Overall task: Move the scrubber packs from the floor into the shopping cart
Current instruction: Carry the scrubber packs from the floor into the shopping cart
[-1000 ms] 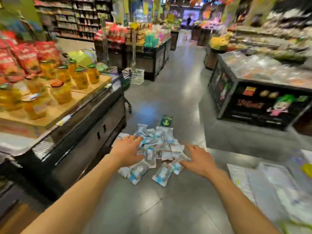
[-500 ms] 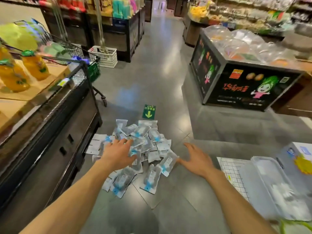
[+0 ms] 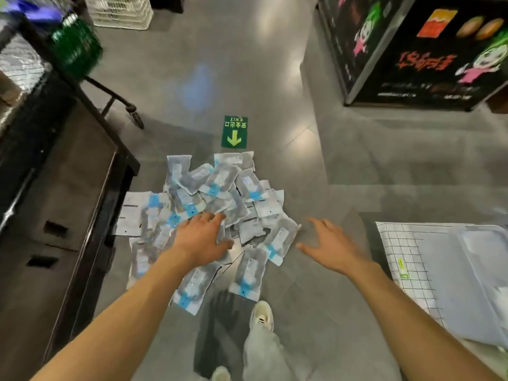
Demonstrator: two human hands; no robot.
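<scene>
A heap of several scrubber packs [image 3: 220, 193], clear bags with blue and white labels, lies on the grey floor in the middle of the head view. My left hand [image 3: 202, 237] hovers open over the near left part of the heap, fingers spread, holding nothing. My right hand [image 3: 327, 243] is open just right of the heap, fingers spread above bare floor beside the nearest pack [image 3: 277, 240]. The shopping cart [image 3: 74, 48], with a green front panel and black frame, stands at the upper left beyond the heap.
A dark display counter [image 3: 63, 188] runs along the left. A black printed display bin [image 3: 428, 50] stands upper right. A white basket [image 3: 121, 9] sits at the top. Pale plastic-covered goods [image 3: 450, 276] lie at the right. My shoe [image 3: 261, 314] is near the heap. A green exit sticker [image 3: 234, 131] marks the floor.
The view has tilted down toward the floor and closer to the heap. Both hands have lowered toward the packs, the left over the heap, the right beside it.
</scene>
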